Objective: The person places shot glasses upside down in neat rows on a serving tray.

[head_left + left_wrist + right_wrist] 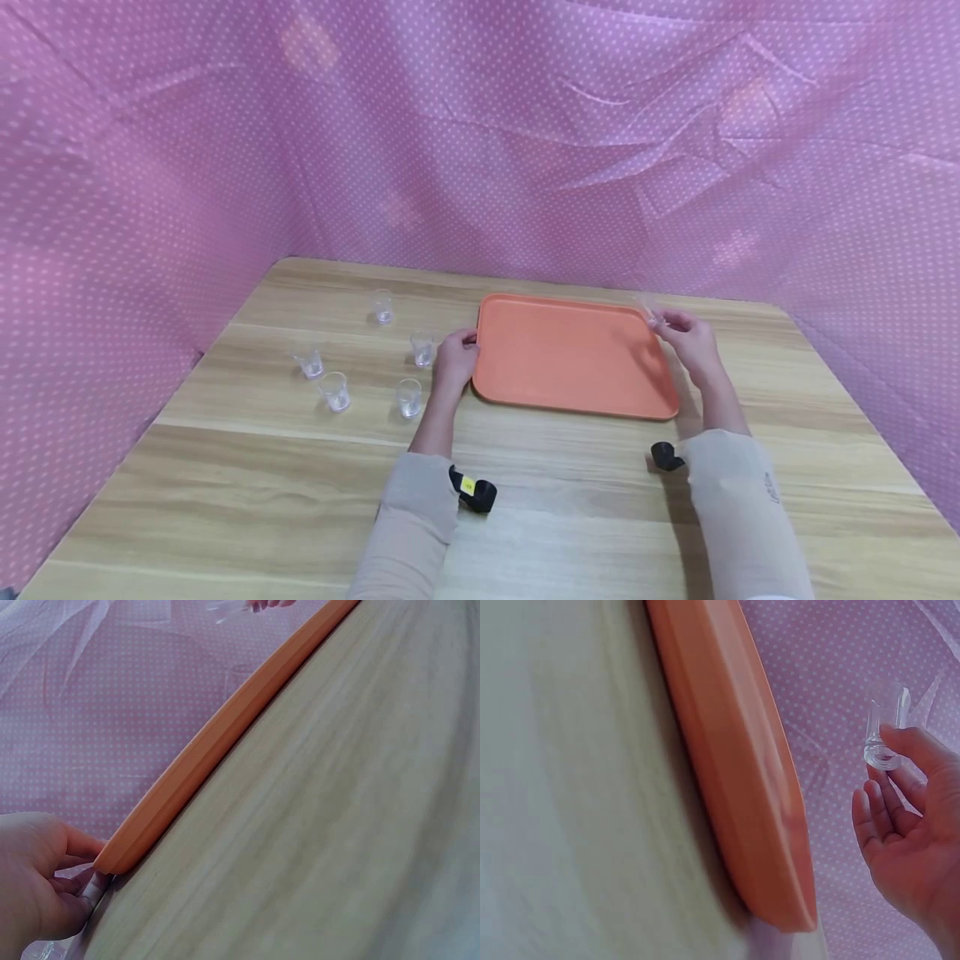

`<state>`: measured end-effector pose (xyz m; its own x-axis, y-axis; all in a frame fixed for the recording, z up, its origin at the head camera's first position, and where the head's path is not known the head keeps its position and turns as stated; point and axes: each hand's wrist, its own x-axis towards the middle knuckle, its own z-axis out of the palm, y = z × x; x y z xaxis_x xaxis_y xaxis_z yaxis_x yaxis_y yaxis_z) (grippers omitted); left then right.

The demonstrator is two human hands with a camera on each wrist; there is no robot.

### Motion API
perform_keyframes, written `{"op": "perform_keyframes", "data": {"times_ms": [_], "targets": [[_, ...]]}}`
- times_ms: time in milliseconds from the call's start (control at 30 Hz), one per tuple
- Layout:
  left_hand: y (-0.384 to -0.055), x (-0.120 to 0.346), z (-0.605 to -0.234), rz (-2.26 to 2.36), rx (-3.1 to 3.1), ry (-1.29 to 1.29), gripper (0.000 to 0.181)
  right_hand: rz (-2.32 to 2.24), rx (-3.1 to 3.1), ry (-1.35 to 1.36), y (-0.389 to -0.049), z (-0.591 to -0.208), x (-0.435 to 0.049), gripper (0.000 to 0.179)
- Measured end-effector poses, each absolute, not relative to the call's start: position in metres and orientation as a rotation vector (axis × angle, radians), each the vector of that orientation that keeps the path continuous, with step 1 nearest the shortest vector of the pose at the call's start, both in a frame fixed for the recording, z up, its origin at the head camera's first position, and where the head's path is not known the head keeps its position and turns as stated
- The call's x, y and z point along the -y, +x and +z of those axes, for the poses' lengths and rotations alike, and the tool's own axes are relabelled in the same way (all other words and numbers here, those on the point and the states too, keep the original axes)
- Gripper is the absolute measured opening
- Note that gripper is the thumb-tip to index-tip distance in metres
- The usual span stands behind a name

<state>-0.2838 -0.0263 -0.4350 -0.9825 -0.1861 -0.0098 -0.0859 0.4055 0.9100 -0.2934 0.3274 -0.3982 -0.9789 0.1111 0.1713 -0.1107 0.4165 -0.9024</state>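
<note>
An orange tray point(573, 354) lies on the wooden table. My left hand point(456, 360) is at its left edge; in the left wrist view the fingers point(79, 844) pinch the tray's rim point(217, 750) near a corner. My right hand point(690, 340) is raised by the tray's right edge and holds a small clear shot glass point(885, 724) between thumb and fingers. In the right wrist view the other fingers are loosely curled below the glass, apart from the tray's rim point(739, 765).
Several more clear shot glasses stand left of the tray, among them one near the left hand point(422, 350), a front glass point(408, 400) and a back glass point(383, 308). A pink dotted cloth point(480, 150) hangs behind and at the sides of the table point(540, 500).
</note>
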Motion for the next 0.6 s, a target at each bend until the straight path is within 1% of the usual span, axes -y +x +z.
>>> {"op": "perform_keyframes", "data": {"times_ms": [133,300,367,500,600], "targets": [[-0.285,0.026,-0.436,-1.623,2.567,0.249,0.033,1.688,2.369,-0.021,-0.293,-0.401,-0.323,0.046],[-0.285,0.026,-0.435,-1.635,2.562,0.249,0.033,1.966,2.110,-0.053,-0.291,-0.401,-0.316,0.031],[-0.285,0.026,-0.435,-1.645,2.556,0.247,0.032,2.050,2.018,-0.061,-0.290,-0.400,-0.312,0.027],[-0.284,0.027,-0.436,-1.651,2.555,0.249,0.032,2.153,1.906,-0.095,-0.289,-0.397,-0.306,0.028],[-0.285,0.026,-0.436,-1.661,2.552,0.246,0.032,2.201,1.832,-0.126,-0.291,-0.398,-0.304,0.025]]}}
